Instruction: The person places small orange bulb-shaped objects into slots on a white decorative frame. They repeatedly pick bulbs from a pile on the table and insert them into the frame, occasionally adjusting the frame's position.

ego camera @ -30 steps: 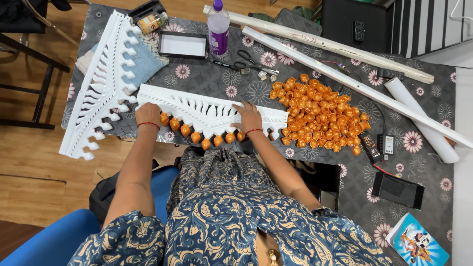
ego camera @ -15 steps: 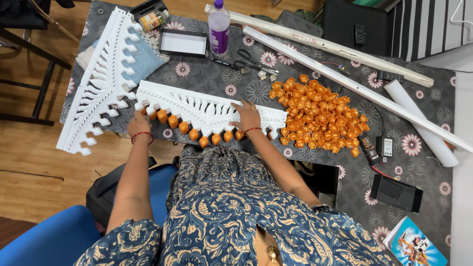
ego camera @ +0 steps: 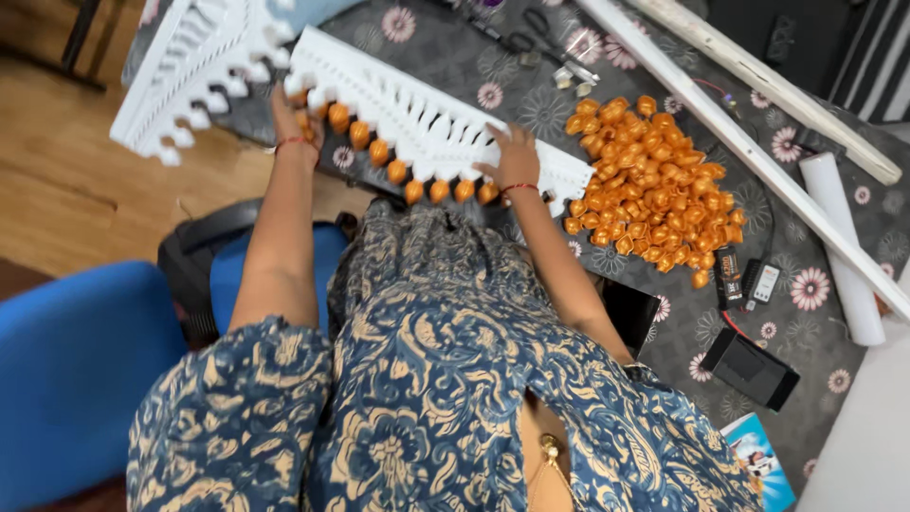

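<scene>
Both hands have slid left along the white trim [ego camera: 427, 123], left hand [ego camera: 289, 109] now gripping its far end by the orange beads [ego camera: 403, 173], right hand [ego camera: 512, 156] pressed flat mid-strip, steadying it beside the bead pile [ego camera: 654, 185].

The scene is viewed from a single head-worn camera, aimed steeply downward and slightly forward over the wearer's own patterned clothing. The tabletop [ego camera: 474, 57] is seen at close range, tilted diagonally across the frame, with its near edge toward the body. Wooden floor [ego camera: 66, 180] is taken in at left.
</scene>
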Motion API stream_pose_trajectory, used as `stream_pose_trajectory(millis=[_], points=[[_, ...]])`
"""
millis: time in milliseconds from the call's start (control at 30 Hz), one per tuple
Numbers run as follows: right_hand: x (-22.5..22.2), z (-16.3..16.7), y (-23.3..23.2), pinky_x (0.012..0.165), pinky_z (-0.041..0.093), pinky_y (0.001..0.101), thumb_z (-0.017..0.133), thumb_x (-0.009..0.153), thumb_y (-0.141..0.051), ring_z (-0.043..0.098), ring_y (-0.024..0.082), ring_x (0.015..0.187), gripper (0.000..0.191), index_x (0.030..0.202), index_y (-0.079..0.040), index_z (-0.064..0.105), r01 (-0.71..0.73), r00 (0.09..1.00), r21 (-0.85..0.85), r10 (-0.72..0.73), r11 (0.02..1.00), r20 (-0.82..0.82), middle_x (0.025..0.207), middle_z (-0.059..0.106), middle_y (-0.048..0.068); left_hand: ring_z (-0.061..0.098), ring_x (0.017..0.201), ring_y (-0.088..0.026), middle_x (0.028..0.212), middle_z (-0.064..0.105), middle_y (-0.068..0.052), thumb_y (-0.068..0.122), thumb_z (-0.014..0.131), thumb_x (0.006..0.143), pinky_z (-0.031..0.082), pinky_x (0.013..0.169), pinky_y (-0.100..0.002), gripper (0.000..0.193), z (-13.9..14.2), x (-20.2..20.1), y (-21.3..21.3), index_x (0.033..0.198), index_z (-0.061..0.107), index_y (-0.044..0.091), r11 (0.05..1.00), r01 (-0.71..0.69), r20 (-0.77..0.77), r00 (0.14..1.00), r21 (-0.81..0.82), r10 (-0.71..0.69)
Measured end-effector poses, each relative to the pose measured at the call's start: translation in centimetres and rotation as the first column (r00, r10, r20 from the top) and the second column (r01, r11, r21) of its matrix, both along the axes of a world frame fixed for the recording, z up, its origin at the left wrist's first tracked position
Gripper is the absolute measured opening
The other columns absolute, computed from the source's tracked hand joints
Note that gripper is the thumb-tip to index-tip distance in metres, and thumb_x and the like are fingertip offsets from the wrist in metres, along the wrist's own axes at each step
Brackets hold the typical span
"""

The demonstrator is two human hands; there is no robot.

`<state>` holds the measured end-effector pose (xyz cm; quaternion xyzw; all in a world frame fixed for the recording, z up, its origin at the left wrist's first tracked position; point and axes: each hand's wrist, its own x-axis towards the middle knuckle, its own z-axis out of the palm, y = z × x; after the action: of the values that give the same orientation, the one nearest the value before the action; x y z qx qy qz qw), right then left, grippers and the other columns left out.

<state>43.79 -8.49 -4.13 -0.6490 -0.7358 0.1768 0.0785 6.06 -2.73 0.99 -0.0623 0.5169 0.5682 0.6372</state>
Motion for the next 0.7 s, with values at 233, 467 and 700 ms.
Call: stream_pose_trajectory(millis=[233,467,700], points=[[0.5,-0.3,0.1,0.114,0.039,0.0498,0.09,0.07,-0.05,0.036,0.042,0.142,0.09,0.148,-0.027,0.054,0.015,0.999,-0.002,-0.015,1.0,-0.033,0.154,0.045,0.014,0.071,0.073,-0.008,0.079,0.069,0.002,0.028,0.086,0.082,0.048,0.049,-0.018,0.035,0.0,1.9,0.3,0.109,0.068,0.014,0.979,0.186,-0.169,0.971,0.079,-0.171],[1.0,-1.1,0.2,0.114,0.039,0.0491,0.09,0.069,-0.051,0.036,0.042,0.143,0.09,0.148,-0.026,0.054,0.024,0.999,-0.013,-0.025,1.0,-0.033,0.155,0.045,0.013,0.072,0.089,-0.026,0.101,0.075,-0.009,0.037,0.091,0.073,0.057,0.074,-0.038,0.04,0.9,1.8,-0.7,0.103,0.08,0.013,0.751,0.5,-0.902,-0.23,-0.431,-0.365],[0.9,-1.2,0.4,0.117,0.035,0.0497,0.09,0.071,-0.051,0.035,0.043,0.144,0.089,0.148,-0.026,0.054,0.033,0.999,-0.024,-0.033,0.999,-0.018,0.156,0.043,0.014,0.074,0.096,-0.033,0.106,0.075,-0.015,0.039,0.08,0.087,0.059,0.078,-0.041,0.034,0.0,4.0,0.9,0.102,0.078,0.008,0.564,0.299,-0.583,-0.689,-0.77,-0.431]])
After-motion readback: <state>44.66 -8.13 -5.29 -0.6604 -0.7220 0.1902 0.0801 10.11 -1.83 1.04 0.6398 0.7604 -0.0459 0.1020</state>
